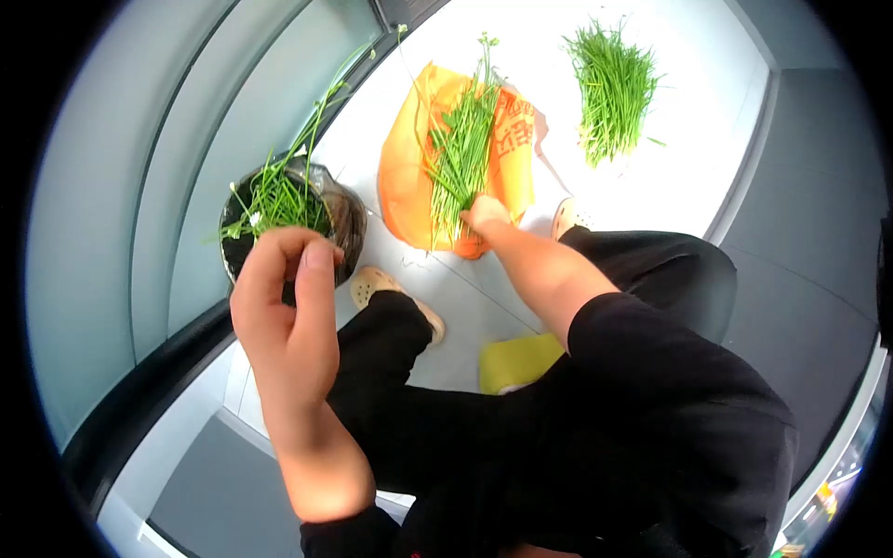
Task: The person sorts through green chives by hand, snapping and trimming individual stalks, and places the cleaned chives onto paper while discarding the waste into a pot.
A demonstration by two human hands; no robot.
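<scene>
On the floor ahead lies an orange plastic bag [406, 177] with a bundle of long green chives [470, 139] on top, some tipped with pale buds. My right hand [486, 215] reaches down to the lower part of this bundle, its fingers closed around some stems. Raised closer to the camera, my left hand [290, 312] has curled fingers with the thumb bent against them. Whether anything small is pinched there is hidden. Just beyond it stands a bin [346, 219] with a dark liner, holding tangled green stalks and a few white flowers [279, 200].
A separate pile of green chives [614, 93] lies on the white floor [693, 56] at the upper right. Two beige clogs [430, 321] are on my feet beside the bag. Below me is a yellow-green object [514, 361], partly covered. Glass panels [112, 186] run along the left.
</scene>
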